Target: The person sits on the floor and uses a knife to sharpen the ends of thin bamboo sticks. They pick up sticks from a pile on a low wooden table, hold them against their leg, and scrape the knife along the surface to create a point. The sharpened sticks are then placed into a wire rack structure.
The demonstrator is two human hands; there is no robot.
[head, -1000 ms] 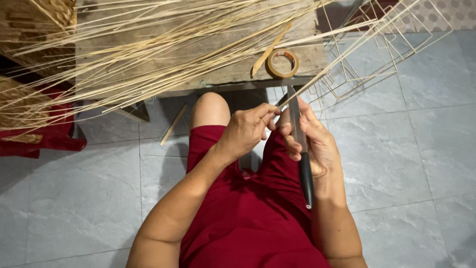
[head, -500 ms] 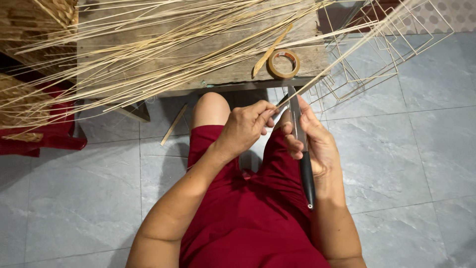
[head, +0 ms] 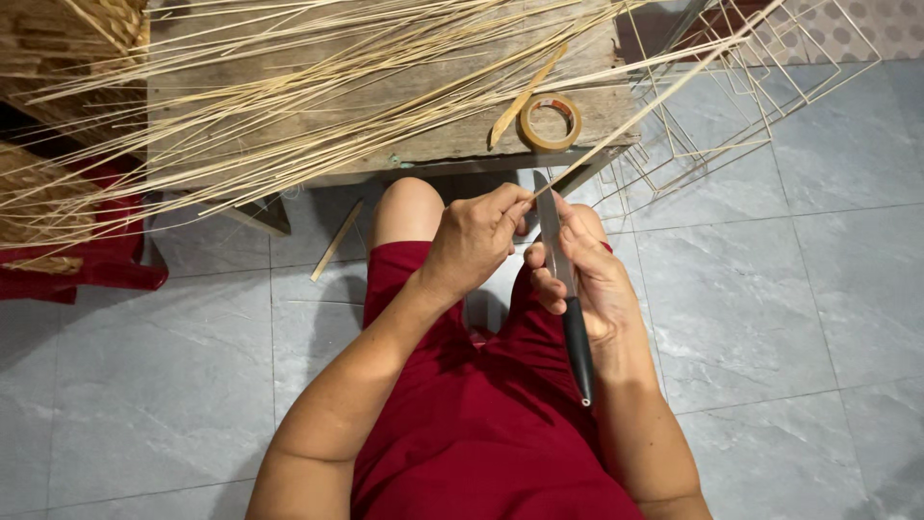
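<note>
**Hands drift slightly left along the strip**

Little alters across the second. The left hand (head: pixel 474 241), pinching the thin pale bamboo strip (head: pixel 654 106), now sits a touch further left and higher than a second ago, its knuckles closer to the bare knee (head: pixel 409 207). The right hand (head: pixel 587 279), closed round the long knife with the black handle and grey blade (head: pixel 568 289), follows by a similar small amount. The blade tip now lies nearer the front edge of the weathered wooden worktop (head: pixel 385 125). The strip's slant looks marginally steeper.
</note>
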